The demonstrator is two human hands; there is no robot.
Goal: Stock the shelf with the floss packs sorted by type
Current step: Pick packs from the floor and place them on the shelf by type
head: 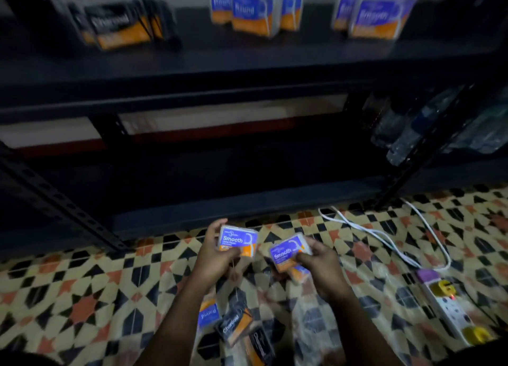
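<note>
Patterned tile floor, dark metal shelf far. Left hand grips Smooth pack; right hand grips second Smooth pack. Shelf packs blurred.

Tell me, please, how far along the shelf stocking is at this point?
Partly done. The shelf already carries three sorted groups: Charcoal packs, Round packs and Smooth packs. In hand: the left hand and right hand each hold one Smooth pack. Still left on the floor: a Round pack and Charcoal ones.
</note>
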